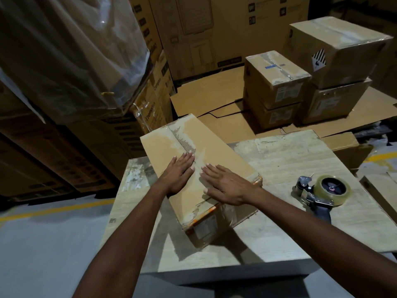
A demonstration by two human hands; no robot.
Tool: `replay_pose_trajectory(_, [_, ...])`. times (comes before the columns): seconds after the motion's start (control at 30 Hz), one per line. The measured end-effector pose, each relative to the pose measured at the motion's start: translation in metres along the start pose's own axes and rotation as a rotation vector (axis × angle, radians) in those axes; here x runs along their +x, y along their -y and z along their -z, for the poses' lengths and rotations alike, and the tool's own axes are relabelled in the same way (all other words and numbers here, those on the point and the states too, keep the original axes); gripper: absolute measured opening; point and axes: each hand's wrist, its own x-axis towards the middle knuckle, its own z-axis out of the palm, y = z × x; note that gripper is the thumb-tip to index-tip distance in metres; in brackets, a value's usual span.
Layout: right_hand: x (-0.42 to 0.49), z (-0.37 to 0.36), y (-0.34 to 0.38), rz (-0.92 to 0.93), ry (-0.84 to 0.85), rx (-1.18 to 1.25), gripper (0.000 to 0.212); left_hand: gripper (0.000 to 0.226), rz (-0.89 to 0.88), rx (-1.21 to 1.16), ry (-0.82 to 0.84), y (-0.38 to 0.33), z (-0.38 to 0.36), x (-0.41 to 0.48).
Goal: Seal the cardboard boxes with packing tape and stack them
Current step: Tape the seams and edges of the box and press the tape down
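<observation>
Hands lie flat, fingers straight, on the box (199, 168) at frame centre: left hand (179, 175) and right hand (225, 186) flank its seam, running toward upper left; tape dispenser (322, 193) is nearer the right.

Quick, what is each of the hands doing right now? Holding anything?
Left hand: open, fingers straight, pressing flat on top of the cardboard box, holding nothing.
Right hand: open, fingers straight, pressing flat on the same box top, holding nothing.

box (163, 147): matt cardboard | tape roll (332, 189): glossy clear plastic
</observation>
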Motion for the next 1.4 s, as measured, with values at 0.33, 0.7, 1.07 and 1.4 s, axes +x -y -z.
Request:
replay_pose_trajectory(0.33, [0.069, -0.016, -0.008, -0.470, -0.009, -0.058, 0.083, 0.094, 0.141, 0.037, -0.025, 0.036, 0.016, 0.056])
replay_pose_trajectory(0.7, [0.088, -0.028, -0.013, -0.762, -0.121, -0.065, 0.071, 0.066, 0.160, 0.073, -0.056, 0.046, 0.007, 0.066])
replay_pose_trajectory(1.07, [0.112, -0.024, -0.030, -0.644, -0.089, -0.102, 0.093, 0.093, 0.163, 0.070, -0.005, 0.050, 0.013, 0.072])
replay_pose_trajectory(1.4, [0.151, -0.018, -0.041, -0.692, -0.092, -0.075, 0.084, 0.070, 0.179, 0.083, -0.028, 0.056, 0.012, 0.081])
